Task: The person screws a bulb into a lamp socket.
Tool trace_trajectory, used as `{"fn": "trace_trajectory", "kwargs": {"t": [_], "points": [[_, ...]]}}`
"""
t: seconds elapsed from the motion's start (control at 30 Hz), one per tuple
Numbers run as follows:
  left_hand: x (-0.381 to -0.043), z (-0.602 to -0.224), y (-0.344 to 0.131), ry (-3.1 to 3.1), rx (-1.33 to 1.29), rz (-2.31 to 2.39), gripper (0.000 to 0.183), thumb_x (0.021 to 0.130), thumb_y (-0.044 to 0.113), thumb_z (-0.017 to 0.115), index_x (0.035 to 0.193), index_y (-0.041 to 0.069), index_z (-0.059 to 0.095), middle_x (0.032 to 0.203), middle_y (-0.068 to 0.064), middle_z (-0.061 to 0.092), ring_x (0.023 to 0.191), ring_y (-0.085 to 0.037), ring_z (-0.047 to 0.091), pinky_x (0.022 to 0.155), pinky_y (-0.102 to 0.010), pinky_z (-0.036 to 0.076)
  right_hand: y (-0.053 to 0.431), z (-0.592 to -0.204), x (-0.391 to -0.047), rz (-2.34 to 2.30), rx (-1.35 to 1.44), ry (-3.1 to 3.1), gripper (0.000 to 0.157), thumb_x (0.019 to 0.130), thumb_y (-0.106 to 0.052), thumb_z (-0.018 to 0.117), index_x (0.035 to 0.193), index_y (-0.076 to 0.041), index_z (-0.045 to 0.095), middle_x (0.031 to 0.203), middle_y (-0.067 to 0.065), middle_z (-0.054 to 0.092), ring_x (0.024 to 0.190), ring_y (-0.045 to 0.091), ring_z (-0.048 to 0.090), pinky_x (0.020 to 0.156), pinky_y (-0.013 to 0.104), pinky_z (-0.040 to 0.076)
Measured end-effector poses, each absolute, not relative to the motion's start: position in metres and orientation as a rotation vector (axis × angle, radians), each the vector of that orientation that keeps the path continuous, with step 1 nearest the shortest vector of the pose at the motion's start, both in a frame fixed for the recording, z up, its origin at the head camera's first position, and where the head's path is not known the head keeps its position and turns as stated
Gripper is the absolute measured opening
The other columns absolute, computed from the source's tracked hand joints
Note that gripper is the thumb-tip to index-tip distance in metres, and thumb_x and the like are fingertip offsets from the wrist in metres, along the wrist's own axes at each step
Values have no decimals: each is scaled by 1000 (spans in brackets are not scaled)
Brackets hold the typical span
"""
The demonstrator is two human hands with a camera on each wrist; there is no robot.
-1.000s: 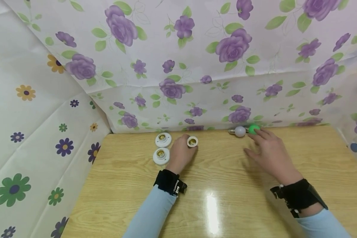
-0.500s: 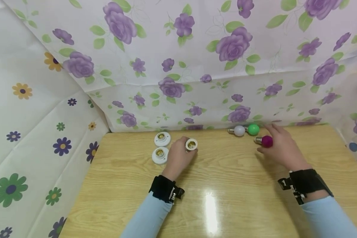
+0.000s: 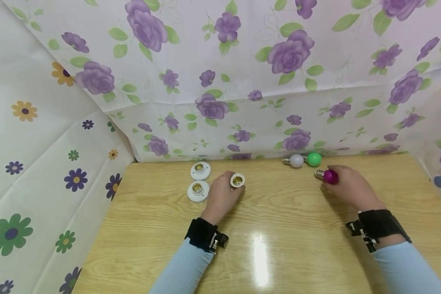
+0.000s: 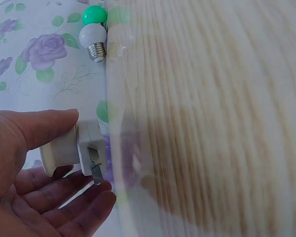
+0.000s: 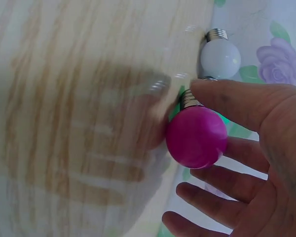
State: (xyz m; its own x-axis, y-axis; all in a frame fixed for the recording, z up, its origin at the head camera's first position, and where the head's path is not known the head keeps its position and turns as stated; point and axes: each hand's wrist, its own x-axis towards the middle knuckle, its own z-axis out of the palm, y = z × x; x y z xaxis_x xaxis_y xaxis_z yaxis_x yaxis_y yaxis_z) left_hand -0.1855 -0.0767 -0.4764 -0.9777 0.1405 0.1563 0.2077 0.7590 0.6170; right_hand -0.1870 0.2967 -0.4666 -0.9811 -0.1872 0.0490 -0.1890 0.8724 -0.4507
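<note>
My left hand (image 3: 220, 198) holds a white plug-in bulb socket (image 3: 237, 180) between thumb and fingers, its brass-lined opening facing up. In the left wrist view, flat metal prongs (image 4: 95, 167) stick out of the socket's square end. On the right, my right hand (image 3: 353, 188) grips a magenta light bulb (image 3: 330, 177), its screw base pointing left. The right wrist view has the thumb by the threaded base (image 5: 189, 99) and the fingers along the globe. Behind that hand lie a green bulb (image 3: 314, 159) and a white bulb (image 3: 297, 161).
Two round white lamp holders (image 3: 200, 170) lie one in front of the other, just left of my left hand. Flower-print sheeting (image 3: 220, 122) rises along the back edge of the wooden table (image 3: 279, 228), and more covers the left side.
My right hand has moved right from beside the green bulb, and the magenta bulb, out of sight a second ago, now shows in its grip. The left hand has barely shifted, still holding the socket.
</note>
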Motion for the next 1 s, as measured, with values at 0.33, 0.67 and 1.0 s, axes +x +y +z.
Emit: {"fn": "trace_trajectory", "kwargs": {"t": [0.33,0.67,1.0], "points": [[-181,-477,-77,-2820,-327,-1130,38,83,27,71,114,12,54,96,3,59,83,-4,55,66,-21,46,296,-470,-182,708,254,-3082,55,84,-31,68,121,6,50,102,27,59,90,40,58,76,51,48],[-180,-475,-76,-2798,-322,-1206,47,86,25,68,126,13,48,105,2,59,90,-4,55,70,-21,46,281,-445,-177,747,339,-3008,51,84,-28,68,123,2,52,106,21,59,93,34,58,74,46,50],[-178,-474,-72,-2704,-307,-1328,48,81,26,72,120,10,49,93,3,59,76,-4,55,62,-22,47,248,-408,-177,870,421,-2949,56,80,-34,73,123,-6,49,103,12,60,89,23,59,67,33,51]]}}
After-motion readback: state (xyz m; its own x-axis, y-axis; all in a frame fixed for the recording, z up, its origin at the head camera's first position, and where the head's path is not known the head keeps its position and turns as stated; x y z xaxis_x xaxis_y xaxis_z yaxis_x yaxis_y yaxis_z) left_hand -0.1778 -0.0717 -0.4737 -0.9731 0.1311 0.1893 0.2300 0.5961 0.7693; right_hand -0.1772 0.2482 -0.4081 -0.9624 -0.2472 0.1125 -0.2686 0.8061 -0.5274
